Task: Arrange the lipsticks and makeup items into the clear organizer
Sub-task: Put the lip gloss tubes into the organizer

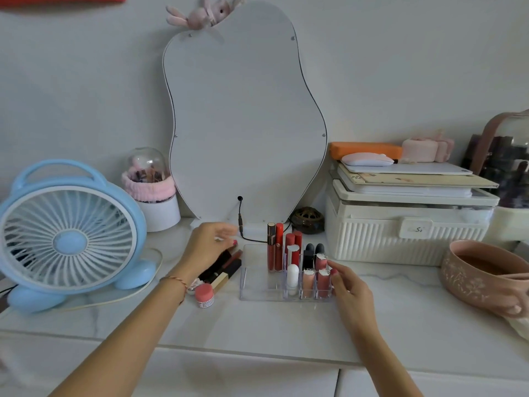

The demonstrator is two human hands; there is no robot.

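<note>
While both hands (pixel 210 243) (pixel 347 285) hover unclenched, light, stiff black-and-gold lipstick tubes (pixel 221 270) should lift easily mid-barrel into the clear acrylic organizer (pixel 257 293).

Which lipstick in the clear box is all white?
The white lipstick in the front row of the clear organizer, left of two pink ones. The rest standing there are red, pink or black.
</note>
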